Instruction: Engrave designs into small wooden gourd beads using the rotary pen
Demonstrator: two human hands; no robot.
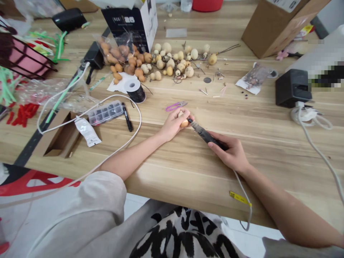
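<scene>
My left hand (171,126) is closed around a small tan gourd (184,124) above the middle of the table; its fingers hide part of it. Gripped in my right hand (233,152) is a black corded rotary tool (202,132), slanting up to the left. The tool's tip is at the gourd's right side; whether it touches cannot be made out. A pale cord (243,184) hangs from the tool's back end, with a yellow tag (240,197) on it. Just beyond my left hand lie purple-handled snips (176,106).
Cream gourds (170,71) and brown gourds (131,60) are heaped at the back. Left of my hands are a spool of black cord (136,91), a compartment box (106,113), a marker (127,117) and a looping white cable (120,147). A black adapter (292,87) stands right.
</scene>
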